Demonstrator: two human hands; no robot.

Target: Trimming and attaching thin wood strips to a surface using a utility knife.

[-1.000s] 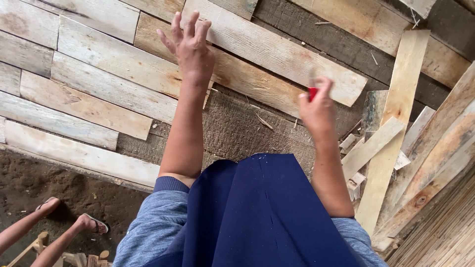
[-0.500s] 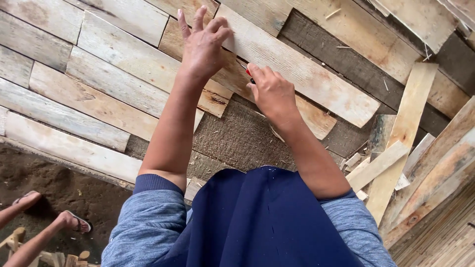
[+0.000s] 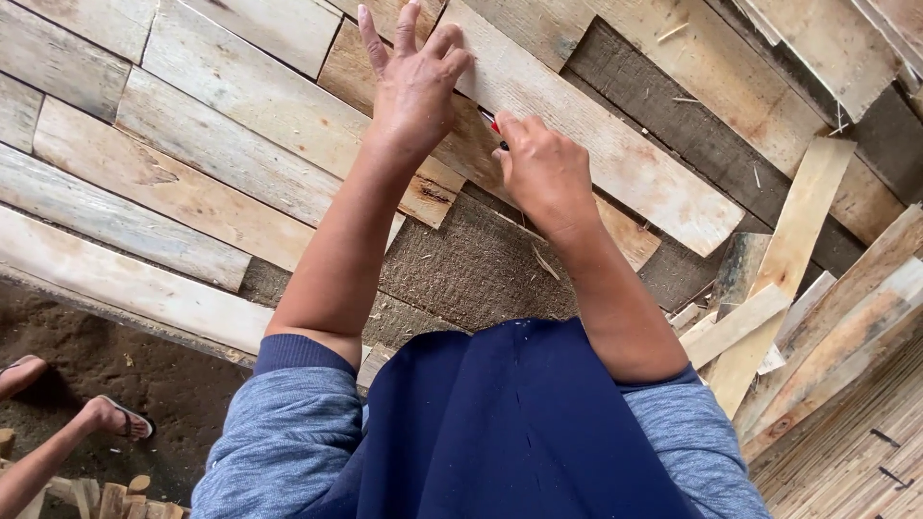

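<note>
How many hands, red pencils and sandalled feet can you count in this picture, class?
Hands: 2, the left hand and the right hand
Red pencil: 1
Sandalled feet: 2, one and another
Total: 5

Soft, even daylight, no glare; faint shadows lie under the forearms, focus is sharp throughout, and the ground at the lower left is dimmer.

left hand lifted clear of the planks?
No, the left hand lies flat, fingers spread, on a pale plank beside the right hand.
</note>
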